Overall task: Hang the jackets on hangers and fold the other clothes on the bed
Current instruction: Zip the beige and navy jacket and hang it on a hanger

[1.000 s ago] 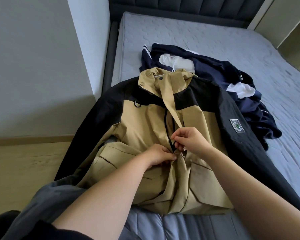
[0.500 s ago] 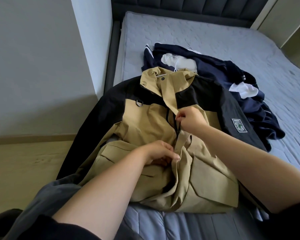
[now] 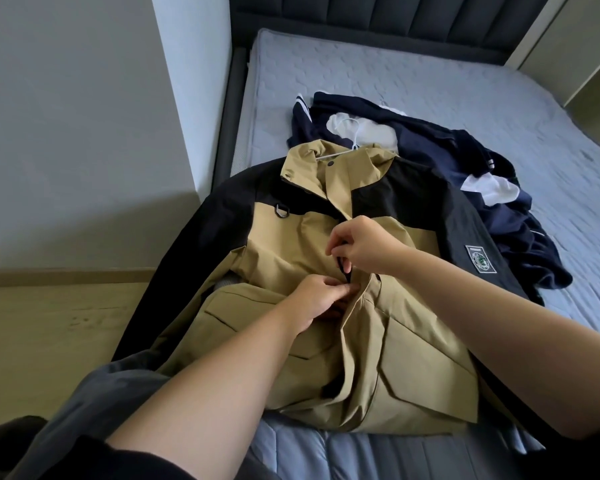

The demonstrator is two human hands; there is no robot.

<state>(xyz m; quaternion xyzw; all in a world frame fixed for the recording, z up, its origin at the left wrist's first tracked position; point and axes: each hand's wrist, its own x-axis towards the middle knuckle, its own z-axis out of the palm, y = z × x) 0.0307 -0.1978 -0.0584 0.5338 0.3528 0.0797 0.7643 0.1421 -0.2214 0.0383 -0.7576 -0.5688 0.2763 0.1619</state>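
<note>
Item: tan and black jacket (image 3: 291, 244); lies front-up across the near end of the bed (image 3: 430, 81), collar away from the person, so the front closure faces up within reach of both hands; a white hanger (image 3: 338, 153) shows at the collar, its hook resting on the clothes beyond, apparently already inside the shoulders.

Closure: dark zip (image 3: 344, 268) down the centre front; a short length shows between the hands.

Holds: right hand (image 3: 364, 249), fingers (image 3: 335, 250) curled and pinched at the top of the visible zip, likely on the pull, though the pull itself is hidden; left hand (image 3: 317, 301), fingers (image 3: 340, 291) pinching the tan front just below, probably to keep the cloth taut against the pull.

Adjacent: navy and white garments (image 3: 447, 161), heaped beyond the jacket and touching its collar; not yet sorted.

Step judged: zipping up, so that the jacket will not slip off the hanger.
</note>
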